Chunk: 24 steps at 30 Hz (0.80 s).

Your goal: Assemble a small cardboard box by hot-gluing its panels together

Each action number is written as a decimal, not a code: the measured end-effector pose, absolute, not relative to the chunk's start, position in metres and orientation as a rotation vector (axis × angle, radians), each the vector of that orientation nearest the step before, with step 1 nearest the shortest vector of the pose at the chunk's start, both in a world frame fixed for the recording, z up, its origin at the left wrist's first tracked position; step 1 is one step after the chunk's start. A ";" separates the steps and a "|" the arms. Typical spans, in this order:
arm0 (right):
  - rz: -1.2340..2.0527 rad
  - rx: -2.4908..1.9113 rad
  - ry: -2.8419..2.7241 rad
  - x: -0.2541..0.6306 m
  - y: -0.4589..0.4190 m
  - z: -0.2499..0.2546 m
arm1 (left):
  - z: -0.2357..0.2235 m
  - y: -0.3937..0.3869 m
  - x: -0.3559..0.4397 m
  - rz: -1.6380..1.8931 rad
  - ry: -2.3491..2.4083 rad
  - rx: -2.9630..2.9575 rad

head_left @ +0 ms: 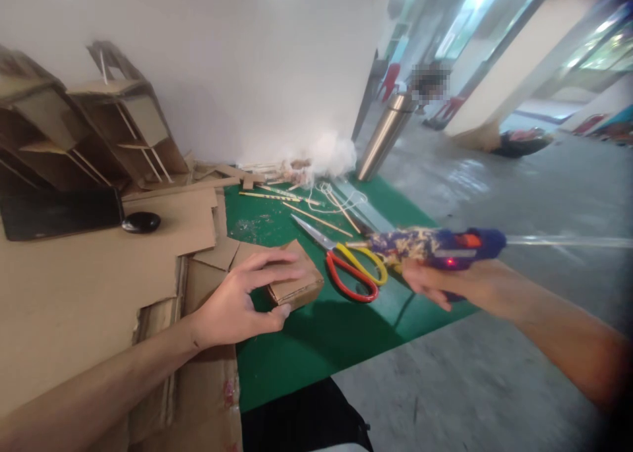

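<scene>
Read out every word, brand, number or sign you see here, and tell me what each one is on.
No text can be read anywhere in the picture.
Glue gun in the right hand: a pale strip on its side, too blurred to tell if it bears print.
Cardboard near the bottom: a small reddish mark at its edge, too blurred to make out.
Flask, scissors, mouse: no lettering shows.

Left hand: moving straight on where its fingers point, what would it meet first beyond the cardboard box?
Beyond the cardboard box, the left hand would probably meet the scissors first, at the red handle, though height above the green table is unclear.
</scene>
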State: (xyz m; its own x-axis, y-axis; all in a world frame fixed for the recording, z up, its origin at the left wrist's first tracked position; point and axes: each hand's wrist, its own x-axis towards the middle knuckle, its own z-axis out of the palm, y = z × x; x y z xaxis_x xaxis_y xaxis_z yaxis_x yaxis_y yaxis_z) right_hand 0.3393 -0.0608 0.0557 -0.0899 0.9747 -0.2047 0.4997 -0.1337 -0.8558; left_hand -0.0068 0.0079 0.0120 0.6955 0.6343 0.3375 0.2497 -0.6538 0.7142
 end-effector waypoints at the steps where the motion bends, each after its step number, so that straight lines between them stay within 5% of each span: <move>1: 1.176 -1.647 -1.572 0.339 -0.057 0.058 | 0.012 0.008 -0.007 0.769 0.672 2.251; 12: 1.268 -1.638 -1.139 0.366 -0.024 0.055 | 0.011 0.007 -0.007 0.786 0.672 2.243; 24: 0.739 -1.824 -0.866 0.430 0.016 0.044 | 0.010 0.008 -0.008 0.772 0.666 2.235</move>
State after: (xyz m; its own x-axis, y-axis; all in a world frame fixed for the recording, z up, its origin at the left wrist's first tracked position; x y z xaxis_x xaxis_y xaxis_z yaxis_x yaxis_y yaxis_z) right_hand 0.4303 0.0163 0.0439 0.5660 0.8165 -0.1139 0.2413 -0.2961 -0.9242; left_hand -0.0075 0.0080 0.0100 0.6942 0.6365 0.3360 0.2387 -0.6440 0.7269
